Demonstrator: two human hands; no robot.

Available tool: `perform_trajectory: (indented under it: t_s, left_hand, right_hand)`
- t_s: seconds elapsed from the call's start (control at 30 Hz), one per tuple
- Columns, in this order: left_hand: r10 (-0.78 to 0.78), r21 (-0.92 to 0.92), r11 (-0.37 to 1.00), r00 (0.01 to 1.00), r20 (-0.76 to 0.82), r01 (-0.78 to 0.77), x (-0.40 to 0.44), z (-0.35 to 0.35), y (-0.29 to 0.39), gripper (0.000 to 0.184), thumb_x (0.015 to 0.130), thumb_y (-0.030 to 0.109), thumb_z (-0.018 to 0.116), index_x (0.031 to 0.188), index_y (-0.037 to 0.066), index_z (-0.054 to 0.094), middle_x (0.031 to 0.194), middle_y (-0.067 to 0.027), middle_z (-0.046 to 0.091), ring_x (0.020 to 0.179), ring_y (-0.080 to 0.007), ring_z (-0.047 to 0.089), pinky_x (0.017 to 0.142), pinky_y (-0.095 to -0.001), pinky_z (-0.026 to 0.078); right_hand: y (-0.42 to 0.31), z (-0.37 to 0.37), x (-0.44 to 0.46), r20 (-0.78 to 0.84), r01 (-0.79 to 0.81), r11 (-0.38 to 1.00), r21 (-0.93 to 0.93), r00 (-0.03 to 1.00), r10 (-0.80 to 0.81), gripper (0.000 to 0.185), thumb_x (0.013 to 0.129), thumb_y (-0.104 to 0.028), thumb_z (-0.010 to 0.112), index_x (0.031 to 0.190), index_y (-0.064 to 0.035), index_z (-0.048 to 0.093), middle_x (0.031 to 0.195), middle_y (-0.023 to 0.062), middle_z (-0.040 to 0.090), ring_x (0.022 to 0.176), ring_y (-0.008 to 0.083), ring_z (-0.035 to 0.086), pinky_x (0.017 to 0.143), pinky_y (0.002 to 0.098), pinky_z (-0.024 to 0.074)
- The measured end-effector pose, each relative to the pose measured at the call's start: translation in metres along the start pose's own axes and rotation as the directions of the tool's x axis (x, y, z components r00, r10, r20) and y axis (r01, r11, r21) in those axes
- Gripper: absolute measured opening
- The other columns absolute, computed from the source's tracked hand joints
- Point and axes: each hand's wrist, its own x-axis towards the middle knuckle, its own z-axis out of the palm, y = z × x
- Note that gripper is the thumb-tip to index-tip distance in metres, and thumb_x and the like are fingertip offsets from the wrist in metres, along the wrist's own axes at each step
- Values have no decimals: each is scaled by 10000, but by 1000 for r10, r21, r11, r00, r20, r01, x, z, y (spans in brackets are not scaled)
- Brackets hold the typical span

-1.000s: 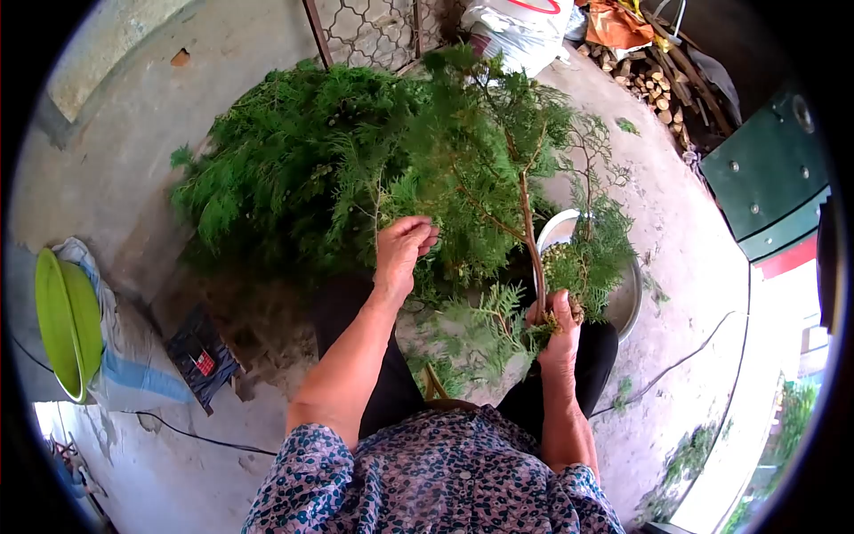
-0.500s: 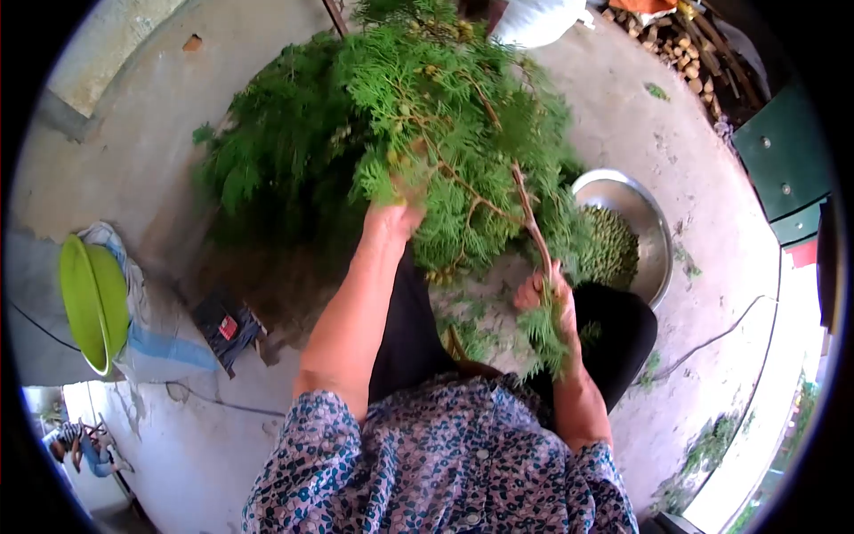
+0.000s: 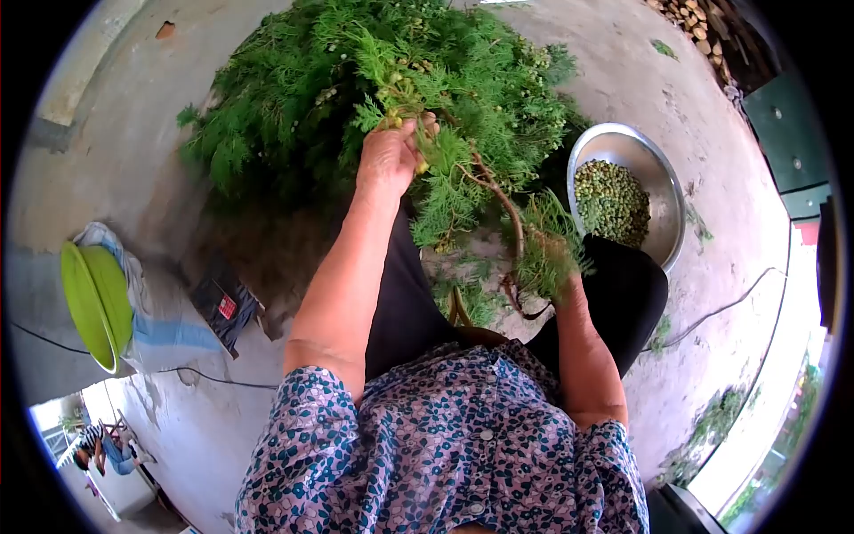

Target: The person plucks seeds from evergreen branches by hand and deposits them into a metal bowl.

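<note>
In the head view, my left hand (image 3: 389,160) is closed, fingers pinched around a sprig with yellow-green cones (image 3: 394,119) at the front of the leafy pile. My right hand (image 3: 560,274) is partly covered by green foliage and slightly blurred; it grips the evergreen branch (image 3: 509,210) near its bare brown stem. The branch runs up and left from there toward my left hand. Behind both hands lies a big heap of evergreen branches (image 3: 285,116). To the right, a metal basin (image 3: 669,191) holds many small green cones (image 3: 612,203).
A lime-green tub (image 3: 93,303) leans against a pale sack (image 3: 165,334) at left. Firewood (image 3: 694,27) is stacked at upper right beside a green cabinet (image 3: 783,133). A cable (image 3: 725,307) crosses the floor. Another person (image 3: 102,449) is far off at lower left.
The branch has dropped lower and turned, its foliage now over my right hand. My left hand has moved up a little to the cones. The view has shifted, so the basin shows more fully.
</note>
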Motion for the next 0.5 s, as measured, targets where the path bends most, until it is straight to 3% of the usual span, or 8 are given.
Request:
perform_trajectory:
  t_s: [0.1, 0.17, 0.23, 0.27, 0.3, 0.33, 0.37, 0.5]
  left_hand:
    - [-3, -35, 999, 999, -45, 2, 2, 4, -2, 192, 852, -45, 414, 1007, 29, 500, 944, -131, 590, 841, -238, 588, 705, -373, 505]
    - [39, -25, 999, 999, -6, -40, -1, 7, -5, 157, 847, -27, 442, 981, 14, 513, 915, -140, 605, 804, -246, 610, 684, -365, 508]
    - [73, -16, 997, 997, 28, -72, -3, 9, -8, 126, 843, -10, 471, 955, -1, 526, 886, -149, 621, 768, -255, 632, 664, -357, 511]
    - [51, 36, 998, 997, 51, -53, -3, 11, -8, 119, 839, -6, 481, 945, -2, 536, 859, -140, 627, 756, -246, 634, 644, -347, 509]
    - [31, 87, 996, 997, 74, -37, -3, 14, -8, 113, 835, -2, 492, 935, -2, 545, 833, -131, 633, 744, -238, 636, 624, -336, 508]
    - [24, 64, 998, 998, 50, -27, -4, 18, -10, 87, 812, -2, 533, 892, 4, 569, 792, -113, 638, 697, -213, 632, 572, -314, 501]
    - [24, 63, 998, 998, 52, -27, -2, 19, -13, 87, 812, -2, 533, 892, 4, 569, 792, -113, 638, 697, -213, 632, 572, -314, 501]
    - [53, 10, 999, 999, 4, -53, 5, 15, -23, 73, 774, -15, 587, 838, 20, 587, 764, -86, 625, 627, -177, 602, 544, -295, 506]
  right_hand:
    - [-2, -7, 4, -256, 36, 924, 380, 964, 68, 376, 788, -136, 587, 1139, -25, 508, 948, 108, 597, 758, 216, 595, 630, 322, 479]
    - [14, -34, 19, -378, 124, 972, 198, 925, -41, 344, 761, -80, 576, 1098, -21, 542, 896, 85, 614, 715, 196, 591, 604, 293, 463]
    - [-31, -28, 8, -348, 267, 841, -470, 820, -455, 228, 795, -49, 541, 1013, -47, 604, 817, 74, 628, 688, 184, 589, 595, 249, 472]
    - [-42, -19, 9, -344, 333, 929, -163, 863, -369, 200, 790, -35, 559, 980, -47, 620, 839, 64, 627, 703, 136, 577, 605, 225, 462]
    - [-53, -9, 10, -311, 354, 921, 163, 904, -293, 173, 786, -21, 577, 947, -48, 635, 862, 55, 626, 719, 88, 565, 616, 202, 452]
    - [-112, 12, -16, -213, 333, 916, -222, 901, -379, 198, 789, 13, 557, 948, -67, 643, 841, 57, 631, 706, 118, 575, 598, 219, 459]
    - [-97, 18, 1, -23, 598, 645, -477, 725, -689, 204, 770, 31, 562, 928, -63, 650, 798, 77, 625, 679, 149, 575, 553, 247, 460]
    - [-109, 56, 8, 383, 626, 266, -733, 703, -599, 285, 685, 23, 525, 917, -78, 656, 710, 93, 591, 690, 194, 599, 543, 303, 475]
